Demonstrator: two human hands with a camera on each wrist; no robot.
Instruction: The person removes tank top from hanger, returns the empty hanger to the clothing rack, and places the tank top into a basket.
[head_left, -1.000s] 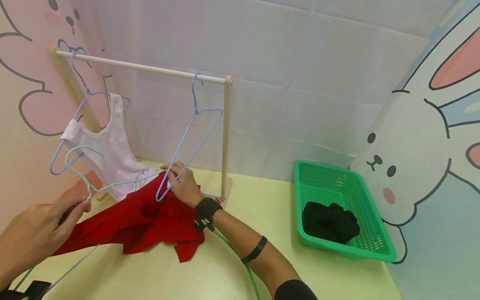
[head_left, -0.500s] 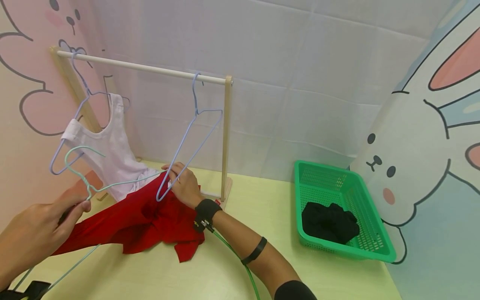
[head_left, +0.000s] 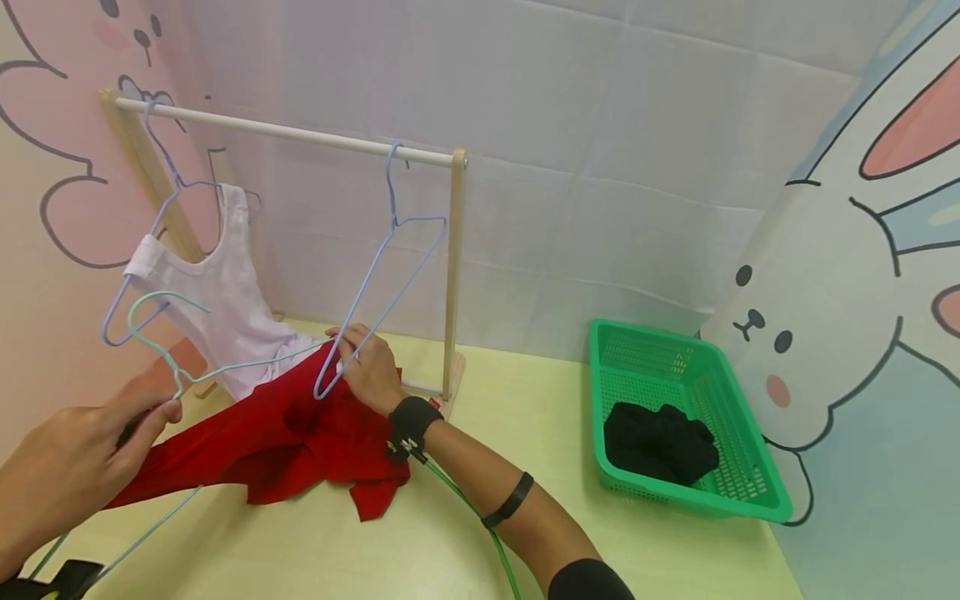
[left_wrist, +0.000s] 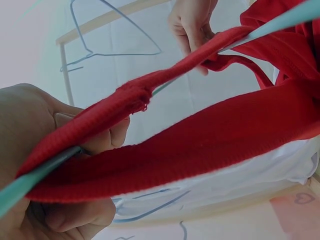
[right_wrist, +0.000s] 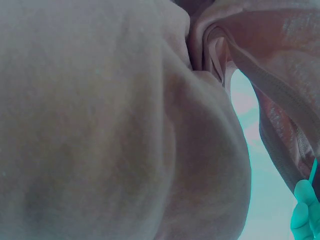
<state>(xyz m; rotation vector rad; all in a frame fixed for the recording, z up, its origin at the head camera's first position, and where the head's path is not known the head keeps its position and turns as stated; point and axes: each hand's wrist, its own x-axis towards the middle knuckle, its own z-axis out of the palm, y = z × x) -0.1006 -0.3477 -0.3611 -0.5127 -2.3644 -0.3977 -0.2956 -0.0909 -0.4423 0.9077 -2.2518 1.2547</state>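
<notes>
My left hand (head_left: 93, 458) grips a mint-green hanger (head_left: 238, 367) just below its hook, together with an edge of a red garment (head_left: 322, 442). In the left wrist view, two bands of red fabric (left_wrist: 200, 150) stretch away from that hand, with the hanger's arm running through them. My right hand (head_left: 371, 375) pinches the garment at the hanger's far right end, behind the lower corner of a hanging lavender hanger (head_left: 392, 200). The garment drapes down onto the table. In the right wrist view, skin fills most of the picture, so the fingertips are hidden.
A white tank top (head_left: 225, 308) hangs on another lavender hanger at the rack's left, its hem reaching the table. The rack's white rod (head_left: 300, 133) spans wooden posts. A green basket (head_left: 611, 400) holding black cloth (head_left: 660, 442) stands at right on the pale yellow table (head_left: 517, 417).
</notes>
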